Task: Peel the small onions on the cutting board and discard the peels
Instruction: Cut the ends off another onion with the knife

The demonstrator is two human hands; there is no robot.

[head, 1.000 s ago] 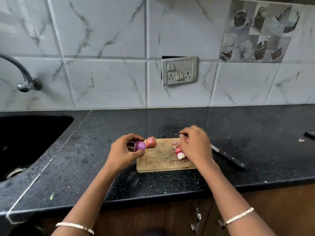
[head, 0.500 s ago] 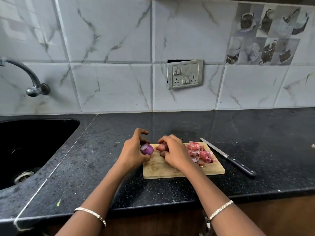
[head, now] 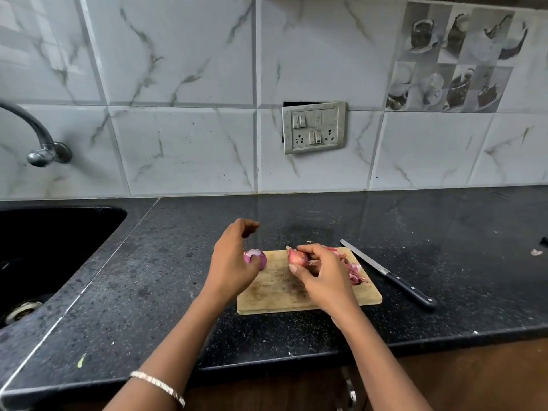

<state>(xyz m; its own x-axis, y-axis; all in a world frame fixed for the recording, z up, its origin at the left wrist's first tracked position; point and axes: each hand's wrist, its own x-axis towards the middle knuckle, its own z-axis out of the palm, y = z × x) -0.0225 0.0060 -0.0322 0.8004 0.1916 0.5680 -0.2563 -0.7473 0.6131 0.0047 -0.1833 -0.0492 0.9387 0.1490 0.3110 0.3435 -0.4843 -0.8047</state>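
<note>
Wooden board [head: 367, 296]: lies on the black counter [head: 444, 262], straight ahead of the person, in the one head view.
Left hand [head: 234, 262]: at the board's left far corner, thumb side against a peeled purple onion [head: 257, 257]; index finger lifted and curled clear of it. Whether the lower fingers close on the onion I cannot tell.
Right hand [head: 323, 277]: fingers and thumb pinched on an unpeeled reddish onion [head: 296, 257], held just above the board's middle.
Axis: the reddish onion's pointed tip aims up and left, away from the palm, toward the left hand.
Gap: the two onions sit near each other, not touching.
Key relation: the unpeeled onion lies just right of the left hand, so that hand is the free one nearest its tip; peeling likely starts there.
Peels [head: 354, 272]: pink heap on the board's right part, partly behind the right hand; not yet discarded.
Knife [head: 388, 274]: on the counter just right of the board, untouched.
Sink [head: 53, 241]: well to the left.
</note>
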